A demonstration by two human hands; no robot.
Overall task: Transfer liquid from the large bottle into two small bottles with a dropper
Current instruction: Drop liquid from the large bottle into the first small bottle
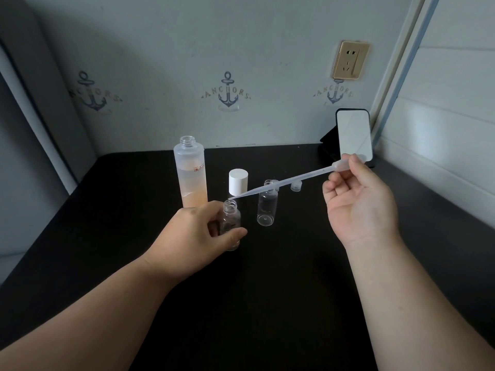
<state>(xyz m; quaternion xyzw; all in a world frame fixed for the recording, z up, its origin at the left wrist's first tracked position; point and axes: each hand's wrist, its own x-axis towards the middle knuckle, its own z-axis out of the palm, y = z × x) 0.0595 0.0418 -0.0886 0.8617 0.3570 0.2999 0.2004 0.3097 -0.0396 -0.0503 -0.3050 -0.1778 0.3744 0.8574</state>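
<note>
Where the black table [267, 303] fills the lower frame, we see bare surface between our forearms and toward the bottom edge; its back edge meets the wall at mid-frame. Our left hand [192, 236] curls around a small bottle [231, 218] at centre, thumb across its lower body, hiding part of it. Our right hand [359, 207], centre right, pinches the dropper [281, 182] by its bulb, and the tip rests at the bottle's mouth. Just right stands a second small bottle [267, 207], open; its rim is partly crossed by the dropper. We cannot tell if either small bottle holds liquid. Behind, the big bottle [190, 172] stands uncapped, part full of peach liquid, beside a white cap [238, 180]. A phone [354, 136] leans at right against the anchor-printed wall [227, 89].
</note>
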